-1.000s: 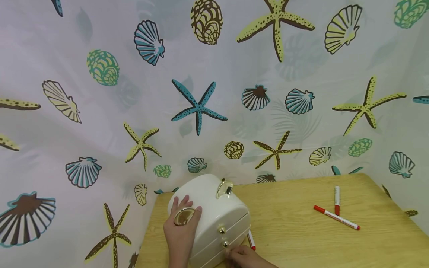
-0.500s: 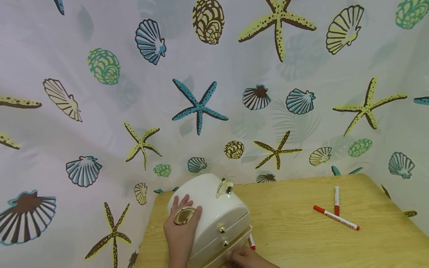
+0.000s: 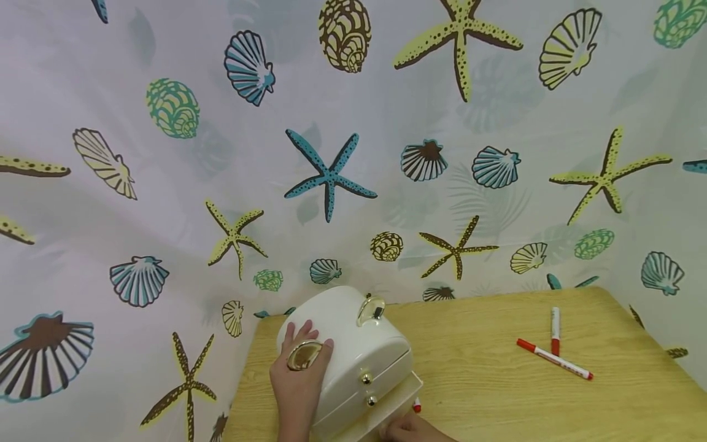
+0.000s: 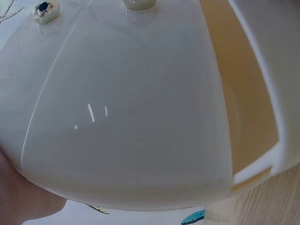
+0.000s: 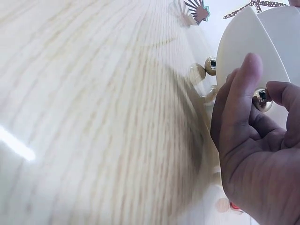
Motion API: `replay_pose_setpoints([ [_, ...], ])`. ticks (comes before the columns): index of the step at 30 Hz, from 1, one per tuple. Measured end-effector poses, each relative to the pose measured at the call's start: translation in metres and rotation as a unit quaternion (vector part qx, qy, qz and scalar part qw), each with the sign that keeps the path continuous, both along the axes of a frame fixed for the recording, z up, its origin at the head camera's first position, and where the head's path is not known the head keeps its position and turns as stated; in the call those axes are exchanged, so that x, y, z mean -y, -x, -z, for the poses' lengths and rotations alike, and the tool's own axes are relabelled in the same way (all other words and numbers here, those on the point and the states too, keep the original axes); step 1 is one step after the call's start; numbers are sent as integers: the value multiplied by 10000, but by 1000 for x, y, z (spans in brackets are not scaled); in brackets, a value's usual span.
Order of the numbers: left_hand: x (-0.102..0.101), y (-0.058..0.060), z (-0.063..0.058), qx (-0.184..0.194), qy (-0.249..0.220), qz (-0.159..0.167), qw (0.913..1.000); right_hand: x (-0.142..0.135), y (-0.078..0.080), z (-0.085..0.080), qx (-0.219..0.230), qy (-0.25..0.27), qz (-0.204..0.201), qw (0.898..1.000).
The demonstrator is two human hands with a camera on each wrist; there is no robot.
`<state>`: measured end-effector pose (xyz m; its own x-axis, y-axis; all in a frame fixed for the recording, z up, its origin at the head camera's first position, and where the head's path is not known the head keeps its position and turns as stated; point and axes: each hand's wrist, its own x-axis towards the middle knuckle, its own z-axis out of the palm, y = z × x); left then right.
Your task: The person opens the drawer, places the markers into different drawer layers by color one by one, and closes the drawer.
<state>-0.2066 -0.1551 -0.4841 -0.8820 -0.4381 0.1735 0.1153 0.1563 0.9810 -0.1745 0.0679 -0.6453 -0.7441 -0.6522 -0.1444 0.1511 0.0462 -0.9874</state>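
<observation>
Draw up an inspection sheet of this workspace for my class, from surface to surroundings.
Surface: wood-grain tabletop.
Job's things: glossy white box with gold-coloured knobs; bottom drawer partly open.
Clutter: two red-and-white markers at right; what looks like a third marker's red end beside the drawer.
Left hand: rests on the box, oval gold-coloured fitting between thumb and fingers.
Right hand: pinches the bottom drawer's knob.
Cables: nothing seen.
Surroundings: sheet printed with shells and starfish.
</observation>
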Motion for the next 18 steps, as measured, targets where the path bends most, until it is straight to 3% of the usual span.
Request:
replay_pose_setpoints([
  [7, 0, 1, 2, -11, -31, -22, 10000, -5, -5, 10, 358, 652, -345, 9966],
  [10, 0, 1, 3, 54, -23, -61, 10000, -7, -5, 15, 127, 819, -440, 9956],
  [13, 0, 1, 3, 99, -14, -68, 9999, -8, -5, 20, -421, 1025, -514, 9925],
  [16, 0, 1, 3, 107, 3, -66, 9999, -7, -6, 21, -432, 1306, -667, 9882],
  [18, 0, 2, 3, 109, 10, -52, 9999, -7, -8, 19, -342, 1228, -603, 9900],
])
